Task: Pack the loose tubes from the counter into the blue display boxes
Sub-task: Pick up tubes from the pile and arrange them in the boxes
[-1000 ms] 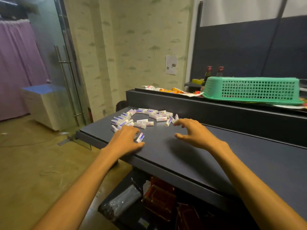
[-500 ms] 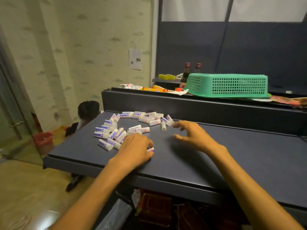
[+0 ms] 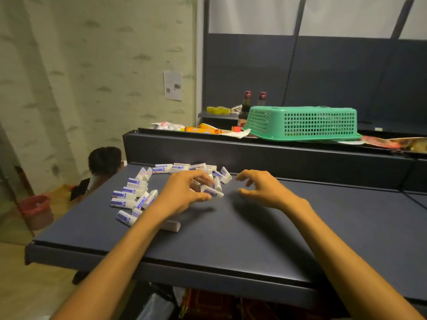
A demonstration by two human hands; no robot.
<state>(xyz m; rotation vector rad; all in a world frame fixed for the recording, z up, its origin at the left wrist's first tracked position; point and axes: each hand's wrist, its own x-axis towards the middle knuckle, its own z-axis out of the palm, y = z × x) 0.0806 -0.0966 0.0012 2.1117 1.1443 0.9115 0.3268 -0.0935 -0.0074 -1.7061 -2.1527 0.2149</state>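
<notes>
Two hands are over your dark desk (image 3: 254, 239), which fills the middle and lower part of the frame, and no blue display box shows anywhere in view. So I judge you are at the gathering step: collecting loose tubes (image 3: 129, 195) before any packing can begin. They lie scattered in a rough arc at centre left of the frame, white with blue labels, some touching, some apart; one more lies alone (image 3: 171, 226) just beside your left forearm.

Behind the desk, a raised dark ledge (image 3: 277, 155) runs across the middle of the frame and carries an upturned green basket (image 3: 302, 122) at centre right, snack packets (image 3: 203, 129) to its left, and two dark bottles (image 3: 246, 107) behind. A pale patterned wall (image 3: 92, 77) takes the upper left, with a paper notice (image 3: 172, 85) stuck on it. A red bin (image 3: 35, 207) sits on the floor at the left edge, and someone's dark-haired head (image 3: 105, 160) shows beyond the desk's far left corner.

Your left hand (image 3: 182, 192) has its fingers curled over the tubes at the arc's right end and appears to grip one (image 3: 211, 191) between thumb and fingers. Your right hand (image 3: 261, 188) hovers just right of the pile, fingers loosely bent, holding nothing.

Next, I'd say you need to find the boxes; then lift each tube cleanly, since they roll.
</notes>
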